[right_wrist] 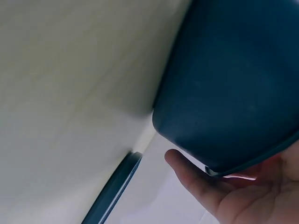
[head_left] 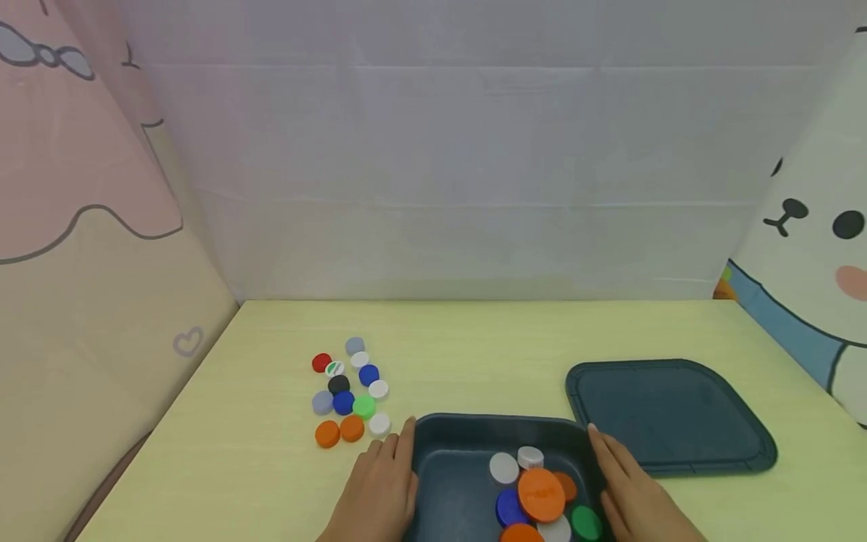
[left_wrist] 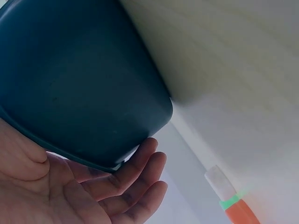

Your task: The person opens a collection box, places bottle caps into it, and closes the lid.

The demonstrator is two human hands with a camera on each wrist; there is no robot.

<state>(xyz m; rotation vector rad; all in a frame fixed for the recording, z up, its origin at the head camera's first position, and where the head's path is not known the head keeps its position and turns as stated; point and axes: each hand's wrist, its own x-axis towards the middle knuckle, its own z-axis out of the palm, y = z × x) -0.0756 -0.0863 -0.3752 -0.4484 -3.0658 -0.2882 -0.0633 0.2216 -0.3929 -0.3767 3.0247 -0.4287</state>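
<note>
A dark blue-green box (head_left: 447, 424) stands at the table's front edge, holding several round caps: white, orange, blue and green. My left hand (head_left: 379, 489) lies along its left side, fingers nearly straight and touching near the rim. On the opposite side, my right hand (head_left: 640, 493) rests against the box with extended fingers. The left wrist view has the box wall (left_wrist: 84, 88) above my left hand (left_wrist: 103, 191), whose fingertips touch near its corner. In the right wrist view, my right hand (right_wrist: 252, 191) is at the rim below the wall (right_wrist: 224, 93).
Several loose caps lie left of the box, among them a red one (head_left: 321, 363), a black one (head_left: 339, 385), a light green one (head_left: 364, 407) and an orange one (head_left: 327, 434). A dark flat lid (head_left: 670, 414) lies at the right. A pale curtain (head_left: 474, 150) hangs behind the table.
</note>
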